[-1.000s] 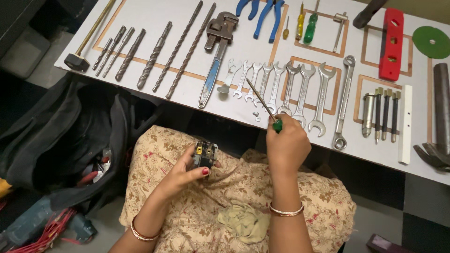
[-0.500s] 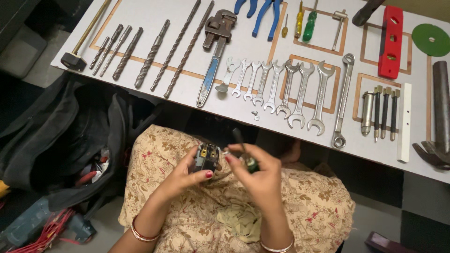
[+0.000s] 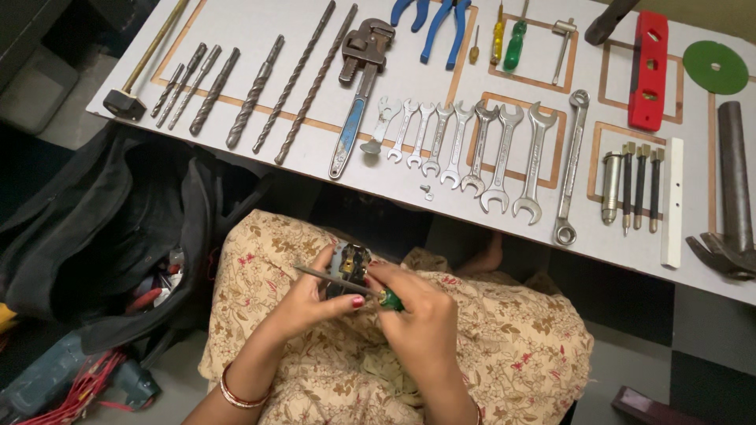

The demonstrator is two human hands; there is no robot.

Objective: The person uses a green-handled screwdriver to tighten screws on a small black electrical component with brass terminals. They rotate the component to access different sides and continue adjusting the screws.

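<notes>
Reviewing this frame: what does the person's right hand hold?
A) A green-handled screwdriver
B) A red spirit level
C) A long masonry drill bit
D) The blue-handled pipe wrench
A: the right hand grips a green-handled screwdriver, its thin shaft lying across the small dark electrical part that the left hand holds over the lap.

Grey board: spanners, drill bits, pipe wrench, pliers, possibly chisels.
</notes>
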